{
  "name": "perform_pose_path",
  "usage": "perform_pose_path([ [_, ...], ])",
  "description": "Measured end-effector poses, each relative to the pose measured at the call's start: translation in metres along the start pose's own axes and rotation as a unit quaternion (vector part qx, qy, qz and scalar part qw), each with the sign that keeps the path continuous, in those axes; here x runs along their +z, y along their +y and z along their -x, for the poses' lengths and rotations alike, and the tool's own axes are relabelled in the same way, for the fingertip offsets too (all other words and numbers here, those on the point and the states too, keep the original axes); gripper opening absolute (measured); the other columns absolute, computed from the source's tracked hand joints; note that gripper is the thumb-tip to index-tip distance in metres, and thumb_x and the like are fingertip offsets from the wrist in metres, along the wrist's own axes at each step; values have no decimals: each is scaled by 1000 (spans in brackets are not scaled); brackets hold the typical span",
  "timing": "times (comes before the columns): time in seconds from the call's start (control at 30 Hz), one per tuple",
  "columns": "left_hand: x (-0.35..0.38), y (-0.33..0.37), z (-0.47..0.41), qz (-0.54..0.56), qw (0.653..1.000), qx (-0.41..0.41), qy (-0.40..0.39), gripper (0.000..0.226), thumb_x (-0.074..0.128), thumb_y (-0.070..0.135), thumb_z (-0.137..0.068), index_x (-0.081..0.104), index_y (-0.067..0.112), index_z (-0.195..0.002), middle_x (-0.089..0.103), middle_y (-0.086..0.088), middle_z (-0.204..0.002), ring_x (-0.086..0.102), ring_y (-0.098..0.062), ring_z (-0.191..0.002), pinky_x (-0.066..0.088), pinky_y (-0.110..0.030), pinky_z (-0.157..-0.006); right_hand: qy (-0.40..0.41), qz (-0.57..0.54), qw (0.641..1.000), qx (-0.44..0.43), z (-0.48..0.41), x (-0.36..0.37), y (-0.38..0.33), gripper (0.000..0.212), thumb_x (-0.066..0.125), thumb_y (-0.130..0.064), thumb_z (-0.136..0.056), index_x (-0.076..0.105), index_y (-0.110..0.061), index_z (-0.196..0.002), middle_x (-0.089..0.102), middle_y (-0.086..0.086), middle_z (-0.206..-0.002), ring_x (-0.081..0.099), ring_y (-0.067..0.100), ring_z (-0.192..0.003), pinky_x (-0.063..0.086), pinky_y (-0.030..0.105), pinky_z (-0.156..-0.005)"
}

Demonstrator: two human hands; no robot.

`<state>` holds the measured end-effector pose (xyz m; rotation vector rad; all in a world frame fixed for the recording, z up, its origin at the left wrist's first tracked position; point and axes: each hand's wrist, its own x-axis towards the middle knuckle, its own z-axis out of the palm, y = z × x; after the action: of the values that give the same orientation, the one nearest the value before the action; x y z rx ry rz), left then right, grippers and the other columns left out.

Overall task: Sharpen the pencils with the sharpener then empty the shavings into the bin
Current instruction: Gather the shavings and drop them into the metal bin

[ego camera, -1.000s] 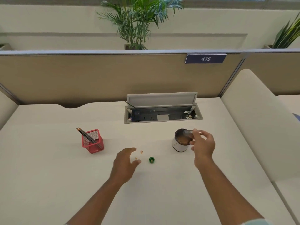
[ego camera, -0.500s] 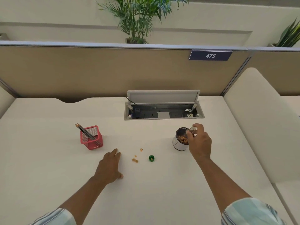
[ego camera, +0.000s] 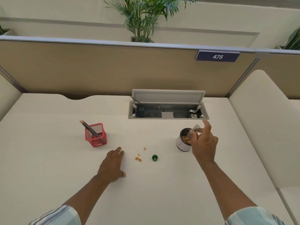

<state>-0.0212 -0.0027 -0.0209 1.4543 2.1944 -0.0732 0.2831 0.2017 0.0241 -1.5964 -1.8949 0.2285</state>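
A small white bin stands on the desk with orange shavings inside. My right hand holds a clear shavings cup tilted over the bin's mouth. A green sharpener part lies on the desk left of the bin. Loose shavings are scattered beside it. My left hand rests flat on the desk, fingers together, holding nothing. A red mesh pencil holder with dark pencils leaning out stands to the left.
An open power socket box with a raised lid is set into the desk behind the bin. A beige partition runs along the far edge. A padded cream divider borders the right side.
My left hand drew back from the shavings and settled flat on the desk. My right hand kept the clear cup over the bin and tipped it further.
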Motion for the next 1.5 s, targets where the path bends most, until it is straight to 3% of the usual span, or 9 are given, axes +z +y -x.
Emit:
perform_pose_path([
  [0.13,1,-1,0,-2,1000,-2,-5,113,86,45,-81,19,15,-167,3,5,-178,8,-24,-163,36,-41,-122,9,27,999,-19,-2,-4,-4,39,72,-26,-94,62,-18,-130,72,11,-86,63,35,-77,41,45,-82],
  [0.3,3,-4,-2,2,1000,-7,-9,114,86,46,-80,20,15,-167,4,5,-178,8,-24,-163,36,-42,-123,17,-119,991,66,5,-17,-17,29,70,-36,-95,53,-21,-113,73,7,-90,67,30,-79,52,44,-82],
  [0.53,8,-4,-5,-10,1000,-10,-5,110,84,48,-82,22,16,-167,6,1,-178,11,-26,-163,32,-42,-125,-16,-291,941,171,54,-22,-56,24,84,-18,-81,61,-15,-87,68,-5,-77,62,6,-66,50,19,-63],
  [0.63,14,3,-2,21,999,-20,44,95,80,49,-85,35,19,-163,25,-4,-174,24,-28,-158,32,-42,-124,-85,-345,914,196,85,-10,-65,20,85,-12,-80,67,-16,-88,74,-3,-82,66,6,-71,55,23,-68],
  [0.73,19,17,5,164,976,7,140,61,78,46,-90,63,19,-142,61,-1,-144,54,-26,-131,45,-39,-108,-166,-374,888,209,114,4,-74,19,80,-15,-87,72,-25,-102,78,-7,-88,69,3,-79,58,23,-75],
  [0.9,14,45,20,381,915,52,125,38,83,38,-88,76,25,-123,75,16,-106,65,-4,-92,45,-9,-80,-237,-362,875,217,146,23,-84,15,75,-18,-92,72,-26,-104,79,-8,-92,72,3,-90,58,26,-83],
  [1.1,23,52,32,427,893,89,107,23,86,24,-85,77,36,-103,77,19,-98,70,-7,-87,55,-20,-82,-322,-297,888,141,168,44,-88,8,75,-31,-92,69,-32,-97,74,-14,-97,66,6,-87,52,20,-77],
  [1.33,29,36,30,402,909,-39,99,29,85,26,-83,79,22,-112,78,6,-86,74,-6,-82,59,-24,-79,-376,-229,889,124,180,60,-97,27,78,-48,-84,72,-27,-100,71,-8,-92,63,5,-80,49,17,-71],
  [1.5,21,15,20,338,933,-87,89,12,76,27,-92,79,22,-82,65,11,-53,63,2,-52,50,-19,-58,-323,-156,933,6,159,70,-99,21,70,-24,-93,71,-14,-111,67,0,-104,63,11,-86,47,15,-81],
])
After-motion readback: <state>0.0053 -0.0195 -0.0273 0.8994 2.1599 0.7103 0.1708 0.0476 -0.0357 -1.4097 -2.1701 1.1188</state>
